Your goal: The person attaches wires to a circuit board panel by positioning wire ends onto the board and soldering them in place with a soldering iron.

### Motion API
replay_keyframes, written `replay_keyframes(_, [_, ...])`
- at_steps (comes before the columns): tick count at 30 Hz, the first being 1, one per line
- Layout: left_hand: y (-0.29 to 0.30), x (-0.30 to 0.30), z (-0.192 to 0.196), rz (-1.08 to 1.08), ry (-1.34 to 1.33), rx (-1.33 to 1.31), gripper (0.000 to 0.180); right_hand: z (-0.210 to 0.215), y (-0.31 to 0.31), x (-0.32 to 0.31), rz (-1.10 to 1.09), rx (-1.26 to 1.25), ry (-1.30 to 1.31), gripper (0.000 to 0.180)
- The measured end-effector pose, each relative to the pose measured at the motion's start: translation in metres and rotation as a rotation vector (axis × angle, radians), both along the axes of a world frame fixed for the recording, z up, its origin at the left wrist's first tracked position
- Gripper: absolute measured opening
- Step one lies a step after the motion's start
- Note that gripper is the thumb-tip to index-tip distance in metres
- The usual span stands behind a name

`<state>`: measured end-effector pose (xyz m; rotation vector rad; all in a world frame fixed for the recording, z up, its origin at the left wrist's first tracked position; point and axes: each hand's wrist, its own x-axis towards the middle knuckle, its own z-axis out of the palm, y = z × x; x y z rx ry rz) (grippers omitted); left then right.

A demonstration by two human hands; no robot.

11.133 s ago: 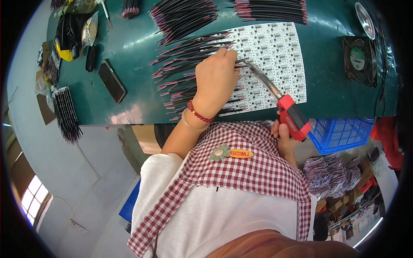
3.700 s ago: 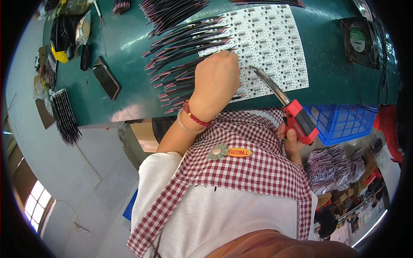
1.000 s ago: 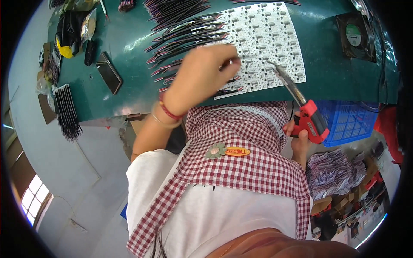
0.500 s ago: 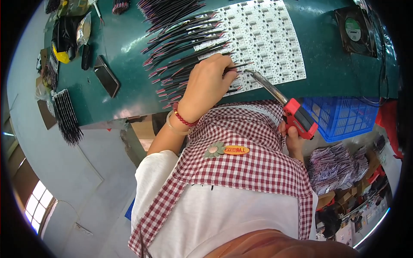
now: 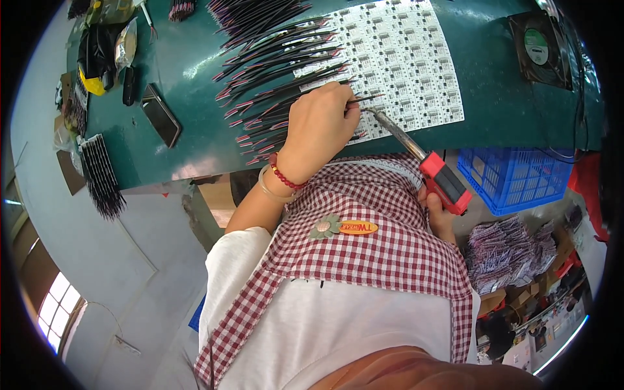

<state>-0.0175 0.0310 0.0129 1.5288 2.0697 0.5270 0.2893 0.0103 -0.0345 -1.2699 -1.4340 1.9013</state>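
A white sheet of small circuit boards [image 5: 419, 68] lies on the green table. Several black wires with pinkish ends [image 5: 266, 94] run leftward from its left part. My left hand [image 5: 322, 120] is closed in a pinch over the sheet's near left part. A dark wire [image 5: 369, 98] sticks out to the right from between its fingers. My right hand [image 5: 440, 218], partly hidden, is wrapped round the red and black handle of a soldering iron [image 5: 445, 182]. The iron's metal barrel slants up and left, its bent tip right beside my left fingertips.
A thick wire bundle [image 5: 260, 19] lies at the back. Leftward are a phone [image 5: 160, 116], a black and yellow bag [image 5: 97, 58] and another wire bunch [image 5: 103, 175] over the edge. A small fan [image 5: 539, 49] sits at right. Below the edge stands a blue crate [image 5: 513, 179].
The soldering iron has moved left and slightly down with my right hand, bringing its tip closer to my left fingers. My left hand has shifted slightly right.
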Motion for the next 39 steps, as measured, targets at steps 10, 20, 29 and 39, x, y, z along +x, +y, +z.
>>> replay_keyframes(10, [0.000, 0.001, -0.001, 0.001, -0.022, 0.007, 0.008, 0.001, -0.006, 0.007, -0.142, -0.101, 0.131, 0.033])
replay_keyframes(20, [0.000, 0.001, 0.004, -0.014, -0.036, 0.002, 0.006, 0.002, -0.006, 0.010, -0.073, -0.004, 0.041, 0.034])
replay_keyframes(29, [-0.001, 0.006, 0.006, -0.025, 0.018, -0.010, 0.006, 0.009, -0.003, -0.001, 0.019, 0.055, -0.066, 0.042])
replay_keyframes(39, [-0.003, 0.012, 0.005, -0.026, 0.097, -0.015, 0.007, 0.006, -0.009, 0.012, -0.054, 0.027, -0.002, 0.031])
